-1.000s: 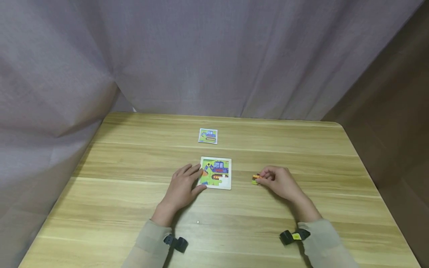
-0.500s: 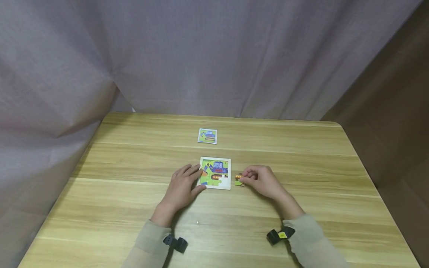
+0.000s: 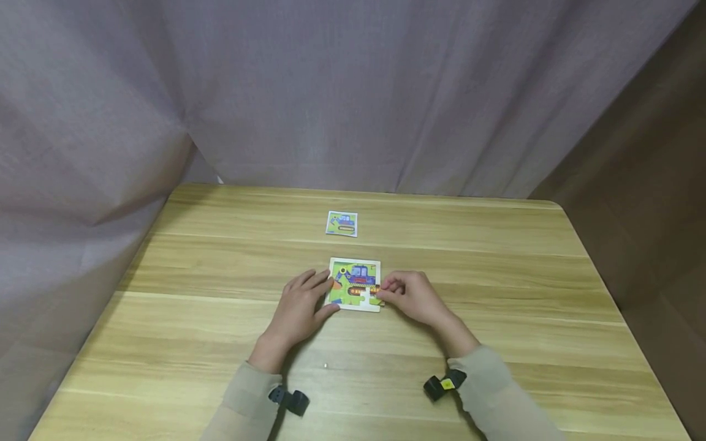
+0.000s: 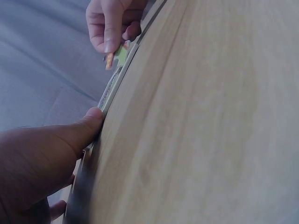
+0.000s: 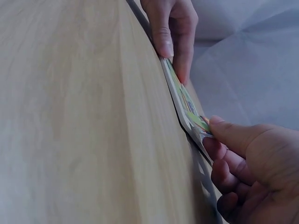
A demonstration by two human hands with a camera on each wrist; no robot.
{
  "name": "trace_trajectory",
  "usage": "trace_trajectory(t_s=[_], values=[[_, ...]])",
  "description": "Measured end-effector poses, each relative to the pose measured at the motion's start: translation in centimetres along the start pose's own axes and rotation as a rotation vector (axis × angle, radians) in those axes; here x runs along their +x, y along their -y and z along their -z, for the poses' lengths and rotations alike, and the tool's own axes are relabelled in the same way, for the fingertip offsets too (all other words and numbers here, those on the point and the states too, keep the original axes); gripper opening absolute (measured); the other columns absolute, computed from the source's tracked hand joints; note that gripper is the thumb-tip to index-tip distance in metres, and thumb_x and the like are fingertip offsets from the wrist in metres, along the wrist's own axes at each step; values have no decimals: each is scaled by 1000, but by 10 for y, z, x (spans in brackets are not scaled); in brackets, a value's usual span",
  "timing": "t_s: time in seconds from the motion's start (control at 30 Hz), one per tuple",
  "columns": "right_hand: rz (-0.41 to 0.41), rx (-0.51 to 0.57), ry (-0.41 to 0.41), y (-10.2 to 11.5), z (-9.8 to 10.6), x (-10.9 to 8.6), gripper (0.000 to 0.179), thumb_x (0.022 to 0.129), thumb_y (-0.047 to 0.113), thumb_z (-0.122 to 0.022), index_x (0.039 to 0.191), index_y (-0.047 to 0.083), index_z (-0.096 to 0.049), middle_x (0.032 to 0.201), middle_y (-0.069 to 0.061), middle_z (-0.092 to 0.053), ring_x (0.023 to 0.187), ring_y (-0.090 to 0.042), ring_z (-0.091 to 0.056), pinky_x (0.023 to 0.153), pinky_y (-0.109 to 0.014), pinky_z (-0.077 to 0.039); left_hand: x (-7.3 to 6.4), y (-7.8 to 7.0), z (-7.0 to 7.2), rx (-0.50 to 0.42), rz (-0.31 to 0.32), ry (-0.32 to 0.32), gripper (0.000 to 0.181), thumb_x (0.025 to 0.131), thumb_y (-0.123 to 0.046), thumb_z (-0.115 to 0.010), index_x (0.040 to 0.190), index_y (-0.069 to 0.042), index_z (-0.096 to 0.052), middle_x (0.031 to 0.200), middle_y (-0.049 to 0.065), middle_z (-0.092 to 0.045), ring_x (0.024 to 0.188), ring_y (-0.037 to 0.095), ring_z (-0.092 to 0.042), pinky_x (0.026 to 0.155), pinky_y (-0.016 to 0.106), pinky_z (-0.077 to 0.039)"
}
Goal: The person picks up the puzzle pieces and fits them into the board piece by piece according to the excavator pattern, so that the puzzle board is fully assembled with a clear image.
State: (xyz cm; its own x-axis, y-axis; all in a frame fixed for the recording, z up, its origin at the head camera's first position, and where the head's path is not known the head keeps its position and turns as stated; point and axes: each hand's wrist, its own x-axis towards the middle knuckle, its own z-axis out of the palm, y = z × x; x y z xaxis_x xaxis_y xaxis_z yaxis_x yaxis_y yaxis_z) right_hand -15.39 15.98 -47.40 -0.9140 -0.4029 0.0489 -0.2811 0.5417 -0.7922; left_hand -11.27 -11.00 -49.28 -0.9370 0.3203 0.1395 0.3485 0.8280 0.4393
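A square wooden jigsaw board [image 3: 377,269] with a pale frame lies on the table, its picture a blue excavator on green. Along its left side rests my left hand [image 3: 298,309], fingers spread at the edge and thumb at the near left corner. My right hand [image 3: 413,299] pinches a jigsaw piece [image 4: 122,55] between thumb and fingers over the board's lower right part. Orange and green show on that piece; the fingertips cover some of it. A white bare patch shows in the board just left of the piece.
Behind the board lies a small picture card [image 3: 342,224] with the same excavator. A tiny pale speck [image 3: 325,365] sits on the wooden table [image 3: 220,343] near the front. Grey curtains [image 3: 331,92] hang behind the table's far edge.
My right hand has carried the jigsaw piece leftward, from the table right of the board to over its lower right part. The left hand stays in place.
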Motion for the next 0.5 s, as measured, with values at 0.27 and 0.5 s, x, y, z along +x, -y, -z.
trace_trajectory(t_s=[0.27,0.5], values=[[14,-11,15,2,-8,5,11,87,16,-81,85,8,-74,74,4,-68,60,-10,-57,53,-21,-49,1,-2,0,2,1,1,59,95,-49,-67,141,-12,-61,154,4,-49,145,33,-37,119,56,-28],[35,-60,6,6,-14,9,11,86,15,-82,82,9,-74,70,6,-67,59,-8,-57,53,-22,-51,1,-2,1,-3,1,3,58,95,-48,-67,141,-12,-61,154,4,-49,145,34,-37,119,56,-28]])
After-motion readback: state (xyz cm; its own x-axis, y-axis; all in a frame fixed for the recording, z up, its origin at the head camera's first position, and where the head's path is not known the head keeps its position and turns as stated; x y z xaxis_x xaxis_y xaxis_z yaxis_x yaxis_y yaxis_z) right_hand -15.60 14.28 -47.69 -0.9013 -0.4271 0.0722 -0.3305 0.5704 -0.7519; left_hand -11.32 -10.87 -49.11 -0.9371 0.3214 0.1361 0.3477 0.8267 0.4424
